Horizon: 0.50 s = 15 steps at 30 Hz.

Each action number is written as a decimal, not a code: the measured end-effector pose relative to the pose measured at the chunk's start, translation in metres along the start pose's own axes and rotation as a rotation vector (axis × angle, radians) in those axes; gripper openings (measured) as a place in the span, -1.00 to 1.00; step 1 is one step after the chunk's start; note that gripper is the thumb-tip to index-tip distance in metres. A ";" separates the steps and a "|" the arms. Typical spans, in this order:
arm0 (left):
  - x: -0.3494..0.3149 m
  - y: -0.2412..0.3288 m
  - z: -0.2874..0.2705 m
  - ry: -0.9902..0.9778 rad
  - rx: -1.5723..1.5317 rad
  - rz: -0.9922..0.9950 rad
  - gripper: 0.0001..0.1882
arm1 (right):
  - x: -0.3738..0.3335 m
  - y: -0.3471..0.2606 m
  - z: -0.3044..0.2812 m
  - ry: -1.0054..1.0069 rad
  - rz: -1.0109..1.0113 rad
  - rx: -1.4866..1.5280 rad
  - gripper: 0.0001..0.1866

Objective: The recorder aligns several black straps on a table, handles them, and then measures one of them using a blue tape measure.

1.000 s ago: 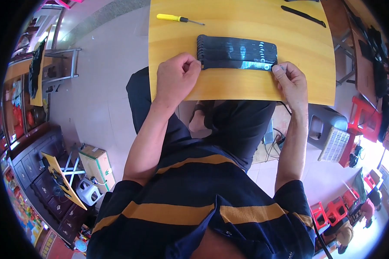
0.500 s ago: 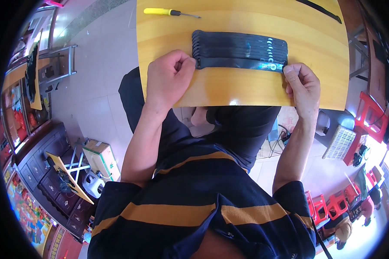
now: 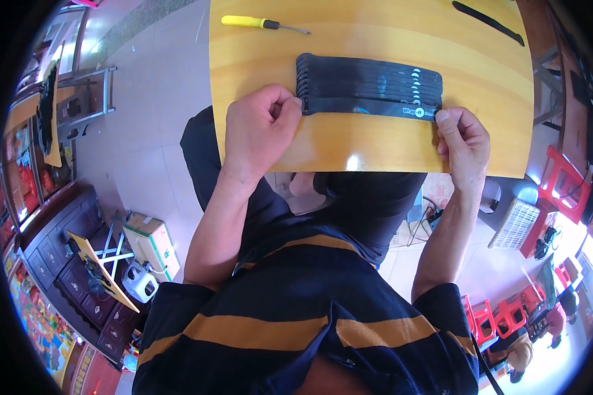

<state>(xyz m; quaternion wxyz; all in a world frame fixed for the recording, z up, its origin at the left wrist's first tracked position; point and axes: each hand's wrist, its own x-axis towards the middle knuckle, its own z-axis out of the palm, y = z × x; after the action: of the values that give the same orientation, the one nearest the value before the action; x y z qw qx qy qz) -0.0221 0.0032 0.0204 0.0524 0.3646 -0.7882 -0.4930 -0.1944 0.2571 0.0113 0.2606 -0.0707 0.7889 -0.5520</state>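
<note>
Yellow table (image 3: 389, 33), black straps (image 3: 369, 82) between 2 hands (image 3: 260, 131) (image 3: 466, 146)

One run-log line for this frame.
left hand: at left end of front strap; right hand: pinching its right end; straps: overlapping on table; screwdriver: beyond straps, left; black strip: beyond straps, right

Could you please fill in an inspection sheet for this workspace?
Surface: yellowish wood-grain table, glossy, with light reflections.
Job's things: row of overlapping black straps; the front strap, nearest the person, bears white print.
Clutter: yellow-handled screwdriver at far left; separate black strap-like piece at far right.
Hands: left hand appears to pinch the front strap's left end; right hand pinches its right end.
Cables: dark cables on the floor, right of the legs.
Surroundings: cardboard box and drawer cabinet left; red stools right.
</note>
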 end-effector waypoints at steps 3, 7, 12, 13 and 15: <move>0.000 0.001 0.000 0.003 0.019 0.011 -0.85 | 0.001 0.001 0.001 0.006 0.004 0.006 -0.82; -0.001 0.001 0.001 0.013 0.017 0.017 -0.86 | 0.001 0.002 0.002 0.006 0.010 0.042 -0.81; -0.001 -0.004 0.003 0.058 0.032 0.088 -0.88 | 0.001 -0.001 0.004 0.015 0.021 -0.004 -0.81; -0.002 -0.004 0.004 0.067 0.031 0.101 -0.88 | 0.000 -0.001 0.004 0.027 0.015 -0.026 -0.80; -0.002 -0.003 0.005 0.078 0.030 0.113 -0.89 | 0.000 -0.001 0.005 0.030 0.013 -0.026 -0.80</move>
<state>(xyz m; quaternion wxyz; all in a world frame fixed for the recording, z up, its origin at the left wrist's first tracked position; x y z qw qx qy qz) -0.0210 0.0077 0.0159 0.1054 0.3391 -0.8122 -0.4628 -0.1923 0.2528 0.0108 0.2515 -0.0608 0.8003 -0.5409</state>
